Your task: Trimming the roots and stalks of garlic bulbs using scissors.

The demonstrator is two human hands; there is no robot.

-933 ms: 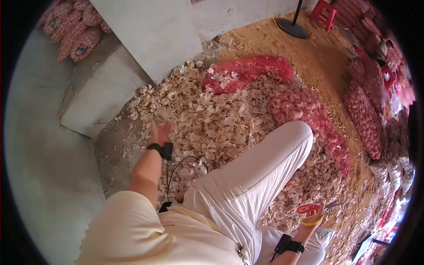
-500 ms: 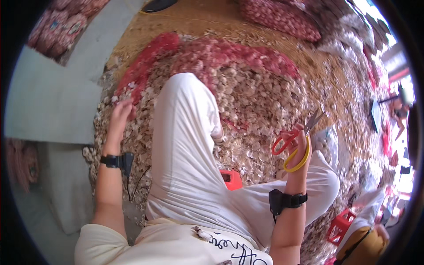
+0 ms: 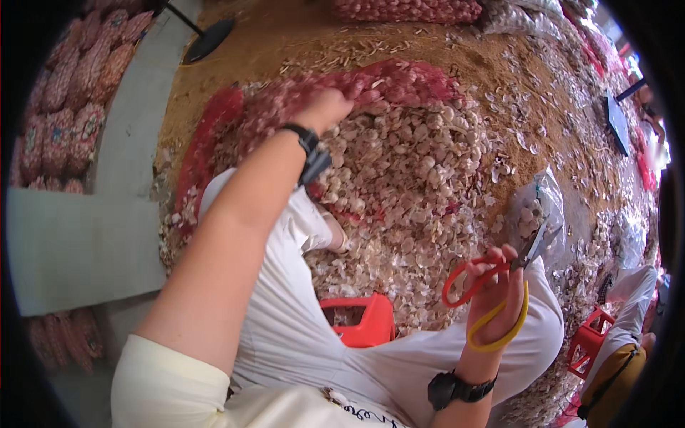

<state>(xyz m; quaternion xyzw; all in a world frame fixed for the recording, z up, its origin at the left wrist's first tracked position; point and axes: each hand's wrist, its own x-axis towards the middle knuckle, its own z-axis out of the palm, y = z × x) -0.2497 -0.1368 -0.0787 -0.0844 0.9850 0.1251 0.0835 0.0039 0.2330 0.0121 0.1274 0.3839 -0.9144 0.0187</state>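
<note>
My right hand (image 3: 499, 299) holds a pair of scissors (image 3: 529, 251) with one red and one yellow handle loop. The blades point up and to the right, slightly apart. Stretched far forward, my left hand (image 3: 327, 110) is over the red mesh bag (image 3: 410, 82) at the back of the garlic pile. Motion blurs its fingers, so I cannot make out whether they grip anything. Loose garlic bulbs (image 3: 421, 153) spill out in front of the mesh, with dry skins around them.
A red plastic stool (image 3: 371, 321) is between my legs. By my right knee stands a clear plastic bag (image 3: 539, 203) with pieces inside. Full mesh sacks (image 3: 68, 135) are stacked at the left, beside a pale slab (image 3: 85, 242). Another person (image 3: 617, 371) sits at the right edge.
My left hand has swung from the pile's left side forward and right onto the mesh. The right hand with the scissors is slightly lower and further right. The view has shifted.
</note>
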